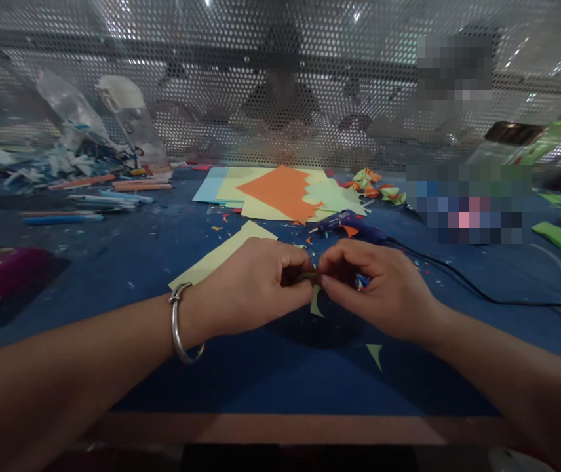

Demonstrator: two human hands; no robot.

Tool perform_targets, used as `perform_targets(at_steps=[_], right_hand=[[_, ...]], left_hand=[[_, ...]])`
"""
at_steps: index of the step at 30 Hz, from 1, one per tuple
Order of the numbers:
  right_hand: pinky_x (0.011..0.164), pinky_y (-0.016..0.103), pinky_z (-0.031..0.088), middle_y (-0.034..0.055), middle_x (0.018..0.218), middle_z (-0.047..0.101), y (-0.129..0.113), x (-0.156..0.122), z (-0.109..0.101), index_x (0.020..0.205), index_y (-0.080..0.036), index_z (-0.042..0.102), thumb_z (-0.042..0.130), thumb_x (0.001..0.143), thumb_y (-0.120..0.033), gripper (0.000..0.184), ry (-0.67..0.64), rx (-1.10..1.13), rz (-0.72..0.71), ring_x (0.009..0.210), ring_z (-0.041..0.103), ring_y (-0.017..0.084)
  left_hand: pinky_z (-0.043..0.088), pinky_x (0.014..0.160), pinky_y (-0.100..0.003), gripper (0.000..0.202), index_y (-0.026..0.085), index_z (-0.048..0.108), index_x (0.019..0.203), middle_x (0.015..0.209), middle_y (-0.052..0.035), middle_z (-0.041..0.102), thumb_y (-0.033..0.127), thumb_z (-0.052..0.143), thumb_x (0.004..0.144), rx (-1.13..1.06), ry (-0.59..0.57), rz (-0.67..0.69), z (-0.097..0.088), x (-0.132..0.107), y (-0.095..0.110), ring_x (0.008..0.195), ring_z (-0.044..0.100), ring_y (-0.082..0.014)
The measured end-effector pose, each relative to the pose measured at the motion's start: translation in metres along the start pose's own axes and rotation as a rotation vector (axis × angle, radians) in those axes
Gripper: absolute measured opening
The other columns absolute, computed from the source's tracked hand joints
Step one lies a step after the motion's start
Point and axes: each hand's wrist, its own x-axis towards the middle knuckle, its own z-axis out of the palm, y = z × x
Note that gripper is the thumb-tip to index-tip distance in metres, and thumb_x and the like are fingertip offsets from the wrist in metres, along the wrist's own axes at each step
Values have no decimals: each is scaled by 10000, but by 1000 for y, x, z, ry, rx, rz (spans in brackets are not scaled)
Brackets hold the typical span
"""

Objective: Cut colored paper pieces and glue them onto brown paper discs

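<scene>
My left hand (265, 282), with a silver bangle at the wrist, is closed in a pinch near the middle of the desk. Facing it, my right hand (383, 285) pinches as well, fingertips almost meeting the left ones. Between them is a small piece of yellow-green paper (311, 276), mostly hidden by the fingers. Just below the fingertips shows a curved green paper scrap (316, 303); whether it hangs or lies on the desk I cannot tell. A pale yellow paper sheet (221, 252) lies partly under my left hand. Beyond my right hand rests a blue glue gun (342, 221).
Coloured paper sheets (280, 190) are stacked at the back, with crumpled orange-green paper (371, 185) beside them. Rolled paper sticks (108, 198) and a bottle (135, 124) stand left. A purple power strip (5, 275) is near left. A black cord (477, 292) runs right. A green scrap (375, 356) lies in front.
</scene>
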Motion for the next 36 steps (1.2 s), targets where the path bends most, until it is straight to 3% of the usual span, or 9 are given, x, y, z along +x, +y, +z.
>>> perform_targets(at_steps=[7, 14, 21, 26, 31, 36], right_hand=[[531, 200, 417, -32, 667, 598, -1, 2, -3, 821, -161, 657, 639, 884, -189, 71, -29, 57, 102, 559, 515, 77], [492, 215, 395, -31, 631, 578, -1, 2, -6, 821, -170, 656, 652, 889, -261, 114, -48, 137, 211, 526, 484, 84], [462, 222, 393, -21, 595, 599, -4, 8, -9, 764, -183, 623, 655, 859, -260, 127, -73, 333, 341, 471, 485, 85], [457, 218, 399, -21, 592, 575, -2, 7, -9, 742, -179, 633, 689, 838, -289, 157, -81, 413, 402, 463, 476, 81], [439, 199, 386, -25, 603, 574, 0, 6, -9, 750, -172, 642, 689, 851, -285, 159, -92, 464, 427, 458, 474, 67], [418, 191, 377, -35, 593, 565, -3, 6, -9, 740, -170, 641, 722, 827, -294, 171, -86, 494, 424, 439, 463, 58]], left_hand=[[286, 482, -190, 214, 160, 558, 628, 550, 65, 456, 240, 592, 823, -93, -55, -54, 0, -1, -2, 531, 399, -64], [430, 475, -182, 180, 173, 662, 746, 590, 37, 619, 310, 640, 861, -392, -167, -201, -1, 0, -9, 546, 601, -104], [463, 494, -170, 292, 162, 706, 768, 663, -2, 691, 422, 673, 895, -511, -189, -182, 0, 2, -18, 594, 650, -106], [451, 497, -156, 304, 163, 712, 774, 700, -3, 707, 446, 696, 885, -510, -207, -147, -1, 2, -17, 606, 650, -95], [441, 500, -161, 239, 174, 675, 782, 664, 24, 662, 373, 658, 913, -464, -207, -90, -3, 2, -16, 594, 635, -93], [414, 527, -187, 197, 171, 697, 813, 680, 21, 659, 333, 639, 908, -262, -182, 25, -8, 2, -12, 586, 596, -93]])
